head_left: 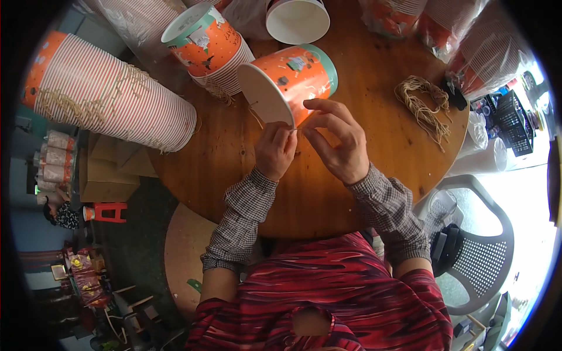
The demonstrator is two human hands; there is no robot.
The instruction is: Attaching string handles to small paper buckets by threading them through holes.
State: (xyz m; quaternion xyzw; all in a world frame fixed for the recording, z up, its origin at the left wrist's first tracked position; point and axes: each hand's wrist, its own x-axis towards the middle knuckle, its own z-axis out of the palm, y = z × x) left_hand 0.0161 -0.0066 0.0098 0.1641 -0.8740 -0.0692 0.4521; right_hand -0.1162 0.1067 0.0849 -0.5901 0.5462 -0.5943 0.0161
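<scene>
An orange paper bucket (pixel 303 73) with a green base band lies tipped on its side on the table, its white mouth turned toward the lower left. My left hand (pixel 274 151) pinches its rim at the lowest point. Right beside it, my right hand (pixel 341 143) is closed at thumb and fingertip on the end of a thin tan cord (pixel 297 129) at the rim, other fingers curved above. Another length of this cord hangs by the bucket's mouth. How the cord passes through the rim is hidden by my fingers.
A long nested stack of paper buckets (pixel 117 93) with cords lies at the left. A shorter stack (pixel 208 47) and a white-mouthed bucket (pixel 298 22) stand behind. Loose cord (pixel 426 105) lies on the round wooden table (pixel 374 76). Bagged buckets (pixel 489 55) and a grey chair (pixel 483 263) are at right.
</scene>
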